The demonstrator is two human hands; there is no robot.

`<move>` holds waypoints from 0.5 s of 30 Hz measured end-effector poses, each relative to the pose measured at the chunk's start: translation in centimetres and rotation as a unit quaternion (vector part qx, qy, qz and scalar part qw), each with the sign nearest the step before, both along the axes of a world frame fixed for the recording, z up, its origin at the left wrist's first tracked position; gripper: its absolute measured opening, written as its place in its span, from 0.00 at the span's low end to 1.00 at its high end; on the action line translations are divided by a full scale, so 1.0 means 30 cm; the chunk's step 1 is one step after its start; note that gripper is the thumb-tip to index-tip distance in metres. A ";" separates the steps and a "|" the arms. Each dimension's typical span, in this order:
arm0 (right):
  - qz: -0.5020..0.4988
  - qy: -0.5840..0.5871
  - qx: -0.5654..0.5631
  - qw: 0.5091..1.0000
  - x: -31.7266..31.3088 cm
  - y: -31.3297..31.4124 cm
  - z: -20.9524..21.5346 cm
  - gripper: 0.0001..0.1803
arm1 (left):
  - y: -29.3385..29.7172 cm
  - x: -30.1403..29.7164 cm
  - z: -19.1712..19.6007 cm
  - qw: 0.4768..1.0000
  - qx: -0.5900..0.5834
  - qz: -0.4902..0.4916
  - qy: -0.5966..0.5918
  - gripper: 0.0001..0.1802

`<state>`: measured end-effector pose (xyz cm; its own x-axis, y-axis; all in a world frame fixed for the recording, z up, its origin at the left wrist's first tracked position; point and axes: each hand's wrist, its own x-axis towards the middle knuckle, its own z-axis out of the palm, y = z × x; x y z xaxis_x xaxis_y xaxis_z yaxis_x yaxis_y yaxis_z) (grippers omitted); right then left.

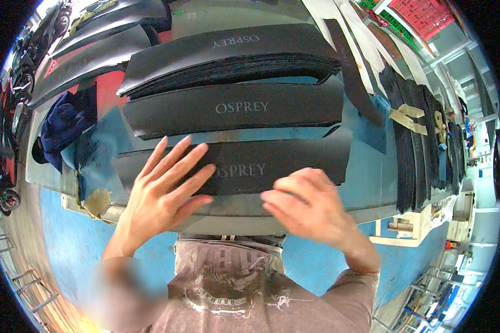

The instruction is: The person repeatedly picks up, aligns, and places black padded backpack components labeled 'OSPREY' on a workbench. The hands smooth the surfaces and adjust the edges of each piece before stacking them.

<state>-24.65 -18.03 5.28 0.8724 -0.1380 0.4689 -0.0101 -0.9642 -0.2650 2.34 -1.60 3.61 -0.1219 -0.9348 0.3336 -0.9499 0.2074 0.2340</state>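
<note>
A long black printed panel lies across the near side of the table, pale lettering along its middle. My left hand is open, its fingers spread over the panel's left part and the thumb by its near edge. At the right part of the same panel, my right hand is closed with bent fingers, thumb and forefinger close together near the edge. Slight blur and the small gap hide whether anything is pinched there. Just beyond lies a second black panel, with a thick stack of black panels behind it.
Dark blue cloth lies at the table's left, near more black panels. Along the right side are dark strip bundles with beige ties and pale strips. A wooden frame stands below the right edge.
</note>
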 end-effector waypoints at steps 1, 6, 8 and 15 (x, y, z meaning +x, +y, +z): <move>0.002 0.009 0.017 1.000 0.041 0.021 -0.007 0.15 | -0.014 -0.011 -0.014 1.000 0.014 0.006 0.015 0.31; -0.005 0.031 0.075 0.997 0.087 0.016 -0.106 0.19 | -0.034 -0.012 -0.030 0.999 0.031 0.007 0.036 0.30; 0.004 0.014 0.135 0.991 0.079 0.000 -0.106 0.17 | -0.027 -0.014 -0.034 0.998 0.034 0.014 0.044 0.30; 0.001 0.029 0.115 0.993 0.082 0.006 -0.110 0.11 | -0.031 -0.015 -0.043 0.998 0.030 0.018 0.055 0.30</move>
<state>-22.18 -17.85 1.97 0.8972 -0.2337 0.3747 -0.0294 -0.8782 -0.4774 1.90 -2.52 2.32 -0.0536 -0.9567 0.2861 -0.9244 0.1559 0.3481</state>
